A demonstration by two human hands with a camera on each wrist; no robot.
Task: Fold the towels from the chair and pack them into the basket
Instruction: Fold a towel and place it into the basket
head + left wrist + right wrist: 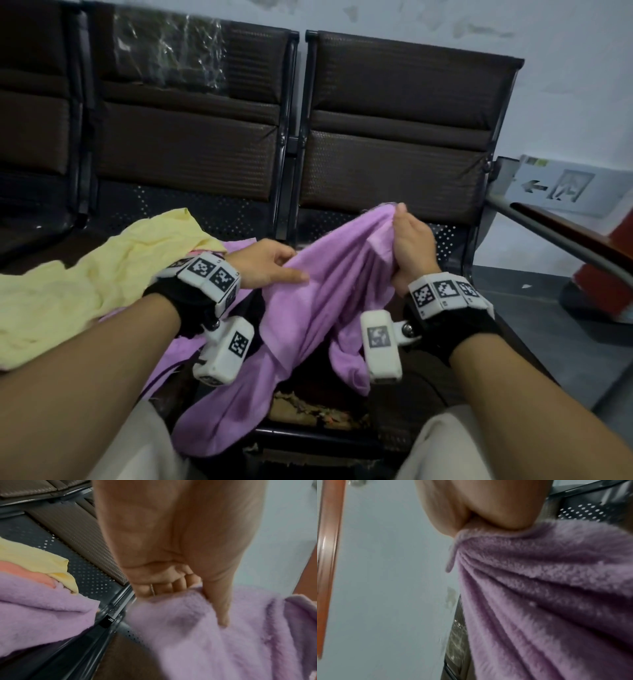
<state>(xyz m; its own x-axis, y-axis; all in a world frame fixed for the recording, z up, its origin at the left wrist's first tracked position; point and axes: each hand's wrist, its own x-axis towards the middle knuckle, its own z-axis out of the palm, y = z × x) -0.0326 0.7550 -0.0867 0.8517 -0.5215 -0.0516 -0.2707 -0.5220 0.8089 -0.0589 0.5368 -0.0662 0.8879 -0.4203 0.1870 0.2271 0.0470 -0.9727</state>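
Both hands hold a purple towel above the chairs.

The chairs [219,144] form a dark row with padded ribbed backs and perforated metal seats; the right seat's far part lies bare. A crumpled yellow towel [61,294] covers the left seat. The fluffy purple towel [308,308] hangs in long folds between the hands, over the seat's front edge. The right hand [412,246] has its fingers bunched round the towel's upper edge. The left hand [263,263] pinches a fold, thumb on top, fingers curled beneath.
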